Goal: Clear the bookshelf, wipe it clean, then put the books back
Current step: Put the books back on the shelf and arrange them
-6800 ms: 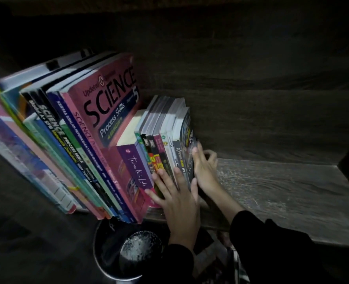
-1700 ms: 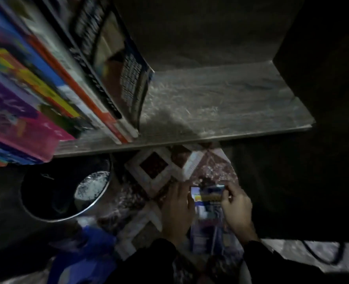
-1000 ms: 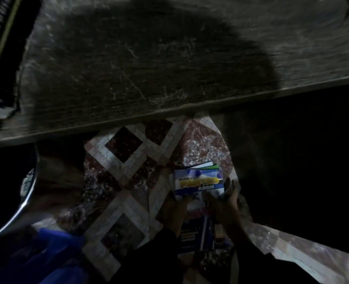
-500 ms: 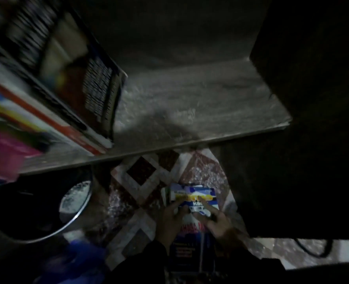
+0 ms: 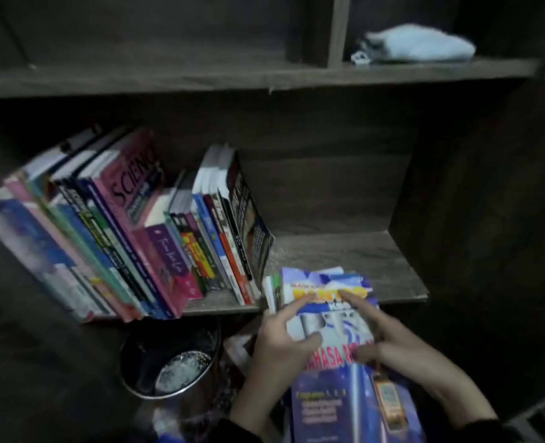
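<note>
Gripping stack of books in both hands, front cover up. Long axis from the body toward lower shelf, top edges pointing at it and overlapping its front edge at the right part of the board. Left hand curled round the stack's left edge, thumb across the cover. Right hand on the right edge, thumb on the cover, index finger straight along the yellow title. Half a second ago held low, well under lower shelf level; now raised to board height.

Thin paperbacks, glossy blue covers, yellow and red lettering, pale page edges fanned at the left.

Lower shelf: flat board, dark rough woodgrain. On its left part, row of shelved books, tilted left, spines out, pink SCIENCE cover showing. Below lower shelf, round metal bucket, shiny rim. Above lower shelf, on the next board up, folded pale fuzzy cloth.
</note>
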A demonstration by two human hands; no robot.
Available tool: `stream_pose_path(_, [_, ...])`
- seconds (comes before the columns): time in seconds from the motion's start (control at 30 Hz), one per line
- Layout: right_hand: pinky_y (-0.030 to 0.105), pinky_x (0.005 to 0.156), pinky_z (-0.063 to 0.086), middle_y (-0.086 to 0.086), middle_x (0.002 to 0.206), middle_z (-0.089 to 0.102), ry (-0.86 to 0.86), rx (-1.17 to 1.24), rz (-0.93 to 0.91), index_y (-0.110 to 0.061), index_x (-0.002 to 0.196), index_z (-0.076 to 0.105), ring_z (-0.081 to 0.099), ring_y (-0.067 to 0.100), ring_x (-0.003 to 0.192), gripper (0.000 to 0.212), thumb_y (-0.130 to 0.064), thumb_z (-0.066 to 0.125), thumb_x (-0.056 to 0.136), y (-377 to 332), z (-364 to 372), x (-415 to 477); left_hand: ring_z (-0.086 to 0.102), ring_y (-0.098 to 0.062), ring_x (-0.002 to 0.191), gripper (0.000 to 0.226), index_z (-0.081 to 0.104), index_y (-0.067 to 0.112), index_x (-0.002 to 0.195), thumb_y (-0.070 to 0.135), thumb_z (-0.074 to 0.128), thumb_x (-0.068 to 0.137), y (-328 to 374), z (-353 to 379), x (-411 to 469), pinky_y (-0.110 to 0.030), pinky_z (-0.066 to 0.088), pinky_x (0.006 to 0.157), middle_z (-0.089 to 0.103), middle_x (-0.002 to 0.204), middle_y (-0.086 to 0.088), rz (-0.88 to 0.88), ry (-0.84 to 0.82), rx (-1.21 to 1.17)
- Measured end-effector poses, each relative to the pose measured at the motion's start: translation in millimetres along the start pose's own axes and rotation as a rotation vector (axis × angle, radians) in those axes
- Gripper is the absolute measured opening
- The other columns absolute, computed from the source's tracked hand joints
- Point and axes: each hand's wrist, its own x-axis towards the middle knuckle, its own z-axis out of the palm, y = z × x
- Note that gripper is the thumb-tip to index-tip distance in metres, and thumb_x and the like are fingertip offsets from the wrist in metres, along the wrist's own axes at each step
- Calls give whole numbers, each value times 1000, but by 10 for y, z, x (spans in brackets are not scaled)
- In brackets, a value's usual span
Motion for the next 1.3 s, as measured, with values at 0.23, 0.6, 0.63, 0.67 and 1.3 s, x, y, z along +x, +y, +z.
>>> stream_pose_path(0.23, [27,63,58,-10,120,53,88,-13,-399,-47,143,22,69,6,89,100,24,51,80,-789,-135,829,40,7,77,80,32,67,131,13,66,82,362,-60,678,-7,37,75,33,108,4,425,508,330])
stream_pose_path(0.6, [8,88,45,0,140,42,248,85,-520,-27,151,-11,46,8,124,103,20,52,85,-873,-9,2406,27,-29,138,92,26,51,143,-13,57,84,-305,166,1535,-15,16,114,20,144,-23,547,820,447])
stream_pose_path(0.63, [8,90,45,1,140,42,245,85,-523,-24,152,-6,46,8,126,100,20,53,84,-851,23,2468,20,-26,141,96,22,51,145,-15,57,84,-340,183,1536,-14,12,115,16,145,-24,556,832,467])
stream_pose_path(0.67, [7,89,44,0,139,43,241,76,-535,-22,153,-1,46,7,125,97,20,54,84,-852,54,2487,11,-23,143,100,17,50,146,-17,56,83,-357,192,1521,-15,10,115,10,148,-21,576,839,494])
stream_pose_path(1.3, [37,121,7,4,159,13,221,-47,-241,-24,151,21,10,17,147,57,-41,38,100,-121,329,2788,-12,-30,147,77,-4,2,150,24,40,92,-945,301,1483,-39,-4,120,-18,156,-20,387,804,911])
